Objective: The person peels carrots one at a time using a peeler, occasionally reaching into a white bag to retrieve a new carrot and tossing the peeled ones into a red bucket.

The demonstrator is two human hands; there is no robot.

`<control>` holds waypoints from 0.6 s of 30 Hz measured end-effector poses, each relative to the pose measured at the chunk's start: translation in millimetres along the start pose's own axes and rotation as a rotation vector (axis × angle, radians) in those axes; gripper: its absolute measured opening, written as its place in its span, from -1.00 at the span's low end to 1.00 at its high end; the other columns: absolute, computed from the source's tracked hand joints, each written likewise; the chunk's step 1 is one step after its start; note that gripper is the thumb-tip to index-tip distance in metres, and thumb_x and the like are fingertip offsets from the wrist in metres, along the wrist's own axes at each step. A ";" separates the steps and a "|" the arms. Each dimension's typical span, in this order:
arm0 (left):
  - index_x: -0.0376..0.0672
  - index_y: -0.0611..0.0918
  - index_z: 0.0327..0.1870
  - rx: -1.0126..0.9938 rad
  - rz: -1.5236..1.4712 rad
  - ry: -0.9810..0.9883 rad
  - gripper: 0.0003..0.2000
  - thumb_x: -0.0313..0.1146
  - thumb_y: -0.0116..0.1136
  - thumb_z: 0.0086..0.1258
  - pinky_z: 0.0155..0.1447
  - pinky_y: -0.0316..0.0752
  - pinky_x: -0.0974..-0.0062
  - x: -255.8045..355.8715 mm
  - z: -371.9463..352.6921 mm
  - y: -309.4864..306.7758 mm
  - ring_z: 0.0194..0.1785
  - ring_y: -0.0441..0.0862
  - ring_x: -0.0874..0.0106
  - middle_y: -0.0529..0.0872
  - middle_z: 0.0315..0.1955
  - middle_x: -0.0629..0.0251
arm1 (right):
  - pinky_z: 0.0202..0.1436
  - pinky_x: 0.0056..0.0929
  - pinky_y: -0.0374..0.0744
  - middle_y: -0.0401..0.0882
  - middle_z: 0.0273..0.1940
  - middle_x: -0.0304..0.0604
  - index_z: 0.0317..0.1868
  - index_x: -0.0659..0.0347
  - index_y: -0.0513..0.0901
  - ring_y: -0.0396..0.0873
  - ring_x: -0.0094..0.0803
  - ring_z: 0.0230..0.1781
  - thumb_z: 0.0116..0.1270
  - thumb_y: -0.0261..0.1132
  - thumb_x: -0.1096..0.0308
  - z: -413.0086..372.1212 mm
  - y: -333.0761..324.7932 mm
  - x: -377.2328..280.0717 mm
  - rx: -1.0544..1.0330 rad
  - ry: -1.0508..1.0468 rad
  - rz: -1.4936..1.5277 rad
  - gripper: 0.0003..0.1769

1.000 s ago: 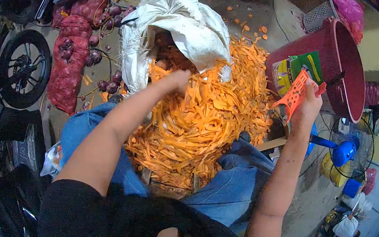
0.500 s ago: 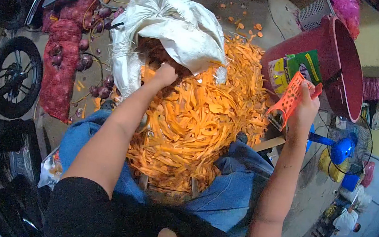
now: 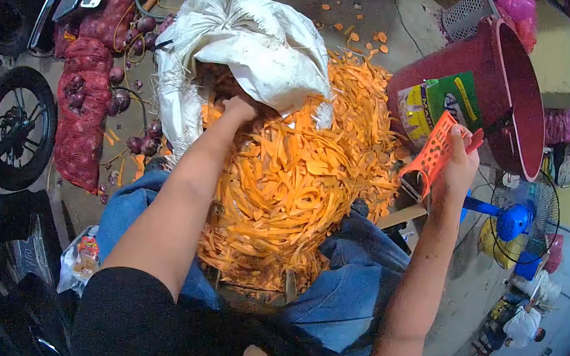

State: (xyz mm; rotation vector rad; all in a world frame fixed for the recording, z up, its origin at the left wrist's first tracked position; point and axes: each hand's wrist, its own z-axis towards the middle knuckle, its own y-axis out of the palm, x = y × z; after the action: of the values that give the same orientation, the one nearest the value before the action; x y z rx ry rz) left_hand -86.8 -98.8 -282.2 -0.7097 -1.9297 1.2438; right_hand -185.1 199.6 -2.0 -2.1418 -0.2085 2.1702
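Note:
My left hand (image 3: 239,107) reaches into the mouth of a white woven sack (image 3: 247,24); its fingers are hidden by the sack's shadow and contents, so what they touch does not show. Below the sack's mouth a large heap of orange peelings (image 3: 291,186), which look like carrot peelings, spreads between my knees. Over on the other side, my right hand (image 3: 459,164) is closed around an orange plastic tool with holes (image 3: 433,153), held upright in front of a dark red bucket (image 3: 448,63). The tool's exact kind is not plain, as the fingers cover one end.
Red net sacks of onions (image 3: 83,110) lie at left, with loose red onions (image 3: 120,101) beside them. A motorbike wheel (image 3: 15,127) stands farther left. At right are a blue fan (image 3: 516,220) and, farther off, a person (image 3: 523,327). Orange slices (image 3: 380,39) dot the floor behind.
My left hand has gone slightly deeper into the sack's mouth, and its fingers have dropped from sight. My right hand keeps its hold on the orange tool. The whole view has shifted a little.

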 end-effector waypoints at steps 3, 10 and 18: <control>-0.13 0.49 -0.19 -0.333 0.132 -0.109 -0.65 -0.17 0.02 -0.01 -0.09 0.34 0.34 7.2 -13.3 -68.5 -0.06 0.41 0.23 0.48 -0.17 0.11 | -0.44 -0.70 0.23 0.30 -0.52 -0.42 -0.33 0.30 0.44 0.22 -0.69 -0.53 0.14 0.08 0.31 -5.3 4.5 -7.0 -0.008 -0.025 0.036 -0.80; -0.17 0.53 -0.32 -0.392 -0.186 0.333 -0.53 -0.26 0.32 -0.40 -0.23 0.39 0.49 -11.9 -29.5 -166.7 -0.32 0.52 0.38 0.56 -0.34 0.20 | -0.50 -0.72 0.21 0.31 -0.54 -0.44 -0.37 0.26 0.45 0.20 -0.72 -0.57 0.11 0.11 0.29 -13.0 6.8 -6.4 -0.015 -0.021 0.146 -0.81; -0.17 0.35 -0.09 -0.438 -1.438 0.194 -0.57 -0.20 0.12 0.04 -0.09 0.39 0.38 44.5 -131.0 -257.8 -0.24 0.47 0.40 0.49 -0.30 0.25 | -0.42 -0.68 0.29 0.34 -0.50 -0.40 -0.39 0.22 0.42 0.29 -0.67 -0.50 0.10 0.12 0.39 -42.6 23.6 -9.5 -0.022 -0.005 0.283 -0.90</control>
State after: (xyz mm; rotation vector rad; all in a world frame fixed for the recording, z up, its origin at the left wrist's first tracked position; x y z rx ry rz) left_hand -23.9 -94.8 3.5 0.4052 -1.8347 -0.1343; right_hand -141.6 176.4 3.3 -2.3010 0.0765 2.3270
